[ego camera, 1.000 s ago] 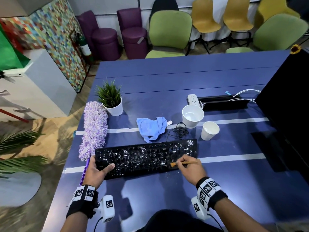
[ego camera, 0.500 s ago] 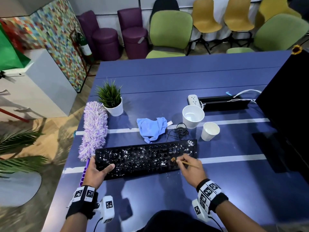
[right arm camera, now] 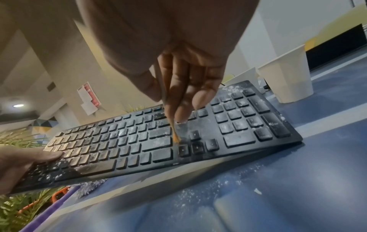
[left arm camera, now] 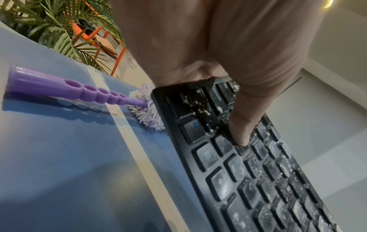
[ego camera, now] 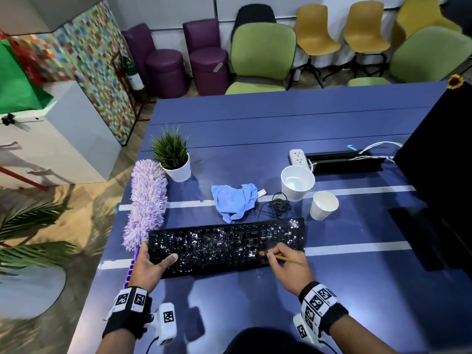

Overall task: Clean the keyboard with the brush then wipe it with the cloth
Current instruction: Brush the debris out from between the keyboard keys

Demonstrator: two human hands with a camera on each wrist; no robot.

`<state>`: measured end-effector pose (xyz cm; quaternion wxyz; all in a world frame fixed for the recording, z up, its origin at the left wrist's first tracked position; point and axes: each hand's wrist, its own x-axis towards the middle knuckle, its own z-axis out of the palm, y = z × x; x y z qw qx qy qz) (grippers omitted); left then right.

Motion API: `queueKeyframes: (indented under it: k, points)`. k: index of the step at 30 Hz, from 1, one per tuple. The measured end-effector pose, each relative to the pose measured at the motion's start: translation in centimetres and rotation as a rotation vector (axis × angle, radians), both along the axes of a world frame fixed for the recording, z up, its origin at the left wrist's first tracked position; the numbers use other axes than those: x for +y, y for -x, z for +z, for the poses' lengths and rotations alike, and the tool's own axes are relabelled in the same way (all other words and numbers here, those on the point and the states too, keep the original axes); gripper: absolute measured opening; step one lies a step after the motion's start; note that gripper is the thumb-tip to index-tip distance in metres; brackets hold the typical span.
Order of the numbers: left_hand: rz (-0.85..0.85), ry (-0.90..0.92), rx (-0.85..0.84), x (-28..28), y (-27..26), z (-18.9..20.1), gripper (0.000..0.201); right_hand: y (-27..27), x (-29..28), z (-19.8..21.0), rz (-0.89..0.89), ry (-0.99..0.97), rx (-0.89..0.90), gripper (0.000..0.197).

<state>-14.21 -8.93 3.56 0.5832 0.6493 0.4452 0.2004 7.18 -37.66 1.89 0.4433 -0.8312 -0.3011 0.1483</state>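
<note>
A black keyboard (ego camera: 224, 247) speckled with white dust lies on the blue table (ego camera: 255, 123) in front of me. My left hand (ego camera: 150, 264) grips its left end, thumb (left arm camera: 241, 131) on the keys. My right hand (ego camera: 286, 264) pinches a thin wooden brush (ego camera: 281, 256), whose orange bristles (right arm camera: 175, 138) touch the keyboard (right arm camera: 158, 141) beside the arrow keys. A crumpled blue cloth (ego camera: 235, 200) lies just beyond the keyboard, untouched.
A purple fluffy duster (ego camera: 146, 200) lies along the table's left edge, its handle (left arm camera: 69, 89) beside my left hand. A potted plant (ego camera: 173, 157), two white cups (ego camera: 297, 182) (ego camera: 323, 205), a coiled black cable (ego camera: 278, 206), a power strip (ego camera: 298, 157) and a black monitor (ego camera: 439, 159) stand behind and right.
The brush tip swept from the keyboard's front edge up onto the keys and slightly left, then settled by the arrow keys. My left hand kept its hold.
</note>
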Motion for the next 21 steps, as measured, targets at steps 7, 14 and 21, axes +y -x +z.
queueKeyframes:
  k: [7, 14, 21]
  points:
    - [0.0, -0.005, -0.005, 0.0, -0.1, -0.2, 0.05, -0.2, 0.3, -0.7, -0.087, 0.11, 0.037, 0.017]
    - [-0.003, -0.014, 0.019, 0.4, 0.0, -0.6, 0.052, -0.1, 0.5, 0.4, -0.009, 0.227, 0.062, 0.016]
    - [-0.001, -0.015, 0.017, 0.2, 0.1, -0.5, 0.052, -1.6, 0.6, 2.1, -0.179, -0.034, 0.035, 0.017]
